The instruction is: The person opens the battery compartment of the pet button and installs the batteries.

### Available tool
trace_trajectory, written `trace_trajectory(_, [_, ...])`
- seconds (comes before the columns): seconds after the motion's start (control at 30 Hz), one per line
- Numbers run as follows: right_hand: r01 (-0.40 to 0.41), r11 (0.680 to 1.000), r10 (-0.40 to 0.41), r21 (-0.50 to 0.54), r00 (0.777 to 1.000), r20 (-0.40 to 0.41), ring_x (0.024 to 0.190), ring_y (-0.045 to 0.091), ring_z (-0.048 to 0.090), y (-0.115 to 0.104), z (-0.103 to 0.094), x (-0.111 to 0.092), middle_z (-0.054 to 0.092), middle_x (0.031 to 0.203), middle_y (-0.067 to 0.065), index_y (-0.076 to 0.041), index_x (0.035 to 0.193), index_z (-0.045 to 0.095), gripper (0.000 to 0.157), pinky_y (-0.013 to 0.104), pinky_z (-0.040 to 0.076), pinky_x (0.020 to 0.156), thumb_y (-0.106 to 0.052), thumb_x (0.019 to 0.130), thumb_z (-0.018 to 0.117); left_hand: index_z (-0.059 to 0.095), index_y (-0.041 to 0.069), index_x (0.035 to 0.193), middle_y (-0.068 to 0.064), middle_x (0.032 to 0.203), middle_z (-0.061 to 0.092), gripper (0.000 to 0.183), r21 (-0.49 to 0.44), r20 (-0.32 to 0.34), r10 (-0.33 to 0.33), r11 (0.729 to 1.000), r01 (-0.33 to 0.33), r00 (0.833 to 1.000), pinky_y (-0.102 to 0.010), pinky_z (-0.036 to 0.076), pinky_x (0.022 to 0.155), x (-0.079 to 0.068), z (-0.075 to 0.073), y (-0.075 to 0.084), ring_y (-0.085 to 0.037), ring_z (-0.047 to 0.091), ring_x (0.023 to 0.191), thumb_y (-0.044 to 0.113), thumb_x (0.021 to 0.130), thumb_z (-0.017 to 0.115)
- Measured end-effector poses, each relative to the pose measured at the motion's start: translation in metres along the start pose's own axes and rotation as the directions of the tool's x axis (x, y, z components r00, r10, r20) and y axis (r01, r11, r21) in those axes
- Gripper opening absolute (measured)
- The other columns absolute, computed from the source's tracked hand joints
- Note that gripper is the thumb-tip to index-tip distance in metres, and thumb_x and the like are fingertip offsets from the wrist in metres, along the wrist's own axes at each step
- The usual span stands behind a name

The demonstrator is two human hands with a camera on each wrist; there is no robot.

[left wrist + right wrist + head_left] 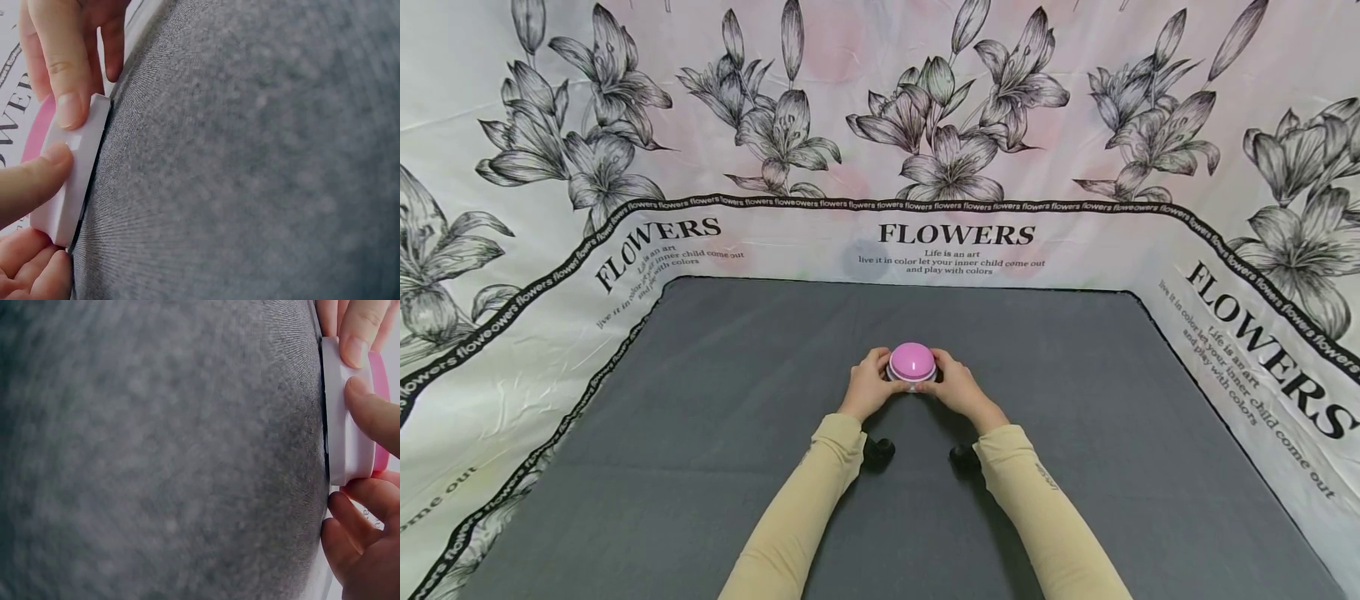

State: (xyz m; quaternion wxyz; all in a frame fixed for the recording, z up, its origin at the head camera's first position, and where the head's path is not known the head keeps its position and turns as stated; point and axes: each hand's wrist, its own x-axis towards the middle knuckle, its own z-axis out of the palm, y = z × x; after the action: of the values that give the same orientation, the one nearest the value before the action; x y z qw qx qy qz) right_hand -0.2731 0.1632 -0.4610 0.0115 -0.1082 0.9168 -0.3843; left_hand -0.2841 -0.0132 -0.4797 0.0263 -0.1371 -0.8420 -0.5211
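Note:
A round push button (912, 361) with a pink domed top and a white base sits on the grey cloth, held from both sides. My left hand (868, 387) grips its left side, thumb on the near side of the base and fingers curled round the flank. On the other flank, my right hand (958, 389) grips it the same way. In the left wrist view, both thumbs press on the white base (84, 169), their tips close together. The right wrist view shows the base (340, 425) with its dark underside right at the cloth.
Grey cloth (737, 400) covers the work surface. Around it runs a white floral-print border (955, 242) with black lettering, rising behind and at both sides. Small black wrist-worn pieces (878, 454) show beneath the sleeves.

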Motion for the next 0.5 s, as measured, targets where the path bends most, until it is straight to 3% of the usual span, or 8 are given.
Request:
trace_trajectory(0.13, [0.009, 1.0, -0.009, -0.013, 1.0, 0.004, 0.124, 0.034, 0.04, -0.003, -0.001, 0.001, 0.042, 0.134, 0.025, 0.008, 0.137, 0.033, 0.073, 0.047, 0.031, 0.099, -0.016, 0.082, 0.073, 0.042, -0.009, 0.129, -0.023, 0.127, 0.051, 0.071, 0.011, -0.009, 0.007, 1.0, -0.007, 1.0, -0.036, 0.041, 0.092, 0.003, -0.001, 0.0, -0.025, 0.049, 0.117, 0.01, 0.073, 0.08])
trace_trajectory(0.27, [0.013, 1.0, -0.013, -0.008, 1.0, 0.019, 0.126, 0.035, 0.036, -0.003, -0.004, -0.003, 0.037, 0.138, 0.027, 0.008, 0.14, 0.026, 0.079, 0.048, 0.03, 0.1, -0.017, 0.082, 0.073, 0.033, -0.007, 0.137, -0.023, 0.136, 0.042, 0.078, -0.013, 0.058, -0.017, 1.0, 0.018, 0.998, -0.036, 0.038, 0.095, 0.0, -0.004, -0.001, -0.027, 0.045, 0.121, 0.013, 0.077, 0.077])
trace_trajectory(0.4, [0.026, 0.999, -0.026, -0.047, 1.0, -0.007, 0.126, 0.039, 0.034, 0.003, -0.015, -0.012, 0.036, 0.138, 0.027, 0.007, 0.14, 0.028, 0.074, 0.051, 0.028, 0.1, -0.02, 0.085, 0.069, 0.025, 0.003, 0.145, -0.016, 0.143, 0.034, 0.083, 0.122, 0.14, -0.069, 0.991, 0.052, 0.988, -0.041, 0.031, 0.101, -0.007, -0.016, 0.001, -0.027, 0.035, 0.129, 0.031, 0.082, 0.072])
trace_trajectory(0.5, [0.017, 0.984, -0.027, -0.175, 0.998, -0.053, 0.125, 0.041, 0.034, 0.01, -0.029, -0.021, 0.038, 0.137, 0.025, 0.004, 0.139, 0.034, 0.067, 0.057, 0.027, 0.097, -0.026, 0.088, 0.065, 0.028, 0.007, 0.145, -0.013, 0.144, 0.034, 0.079, 0.312, 0.139, -0.055, 0.95, 0.009, 0.989, -0.044, 0.027, 0.103, -0.011, -0.031, 0.0, -0.028, 0.03, 0.132, 0.039, 0.084, 0.067])
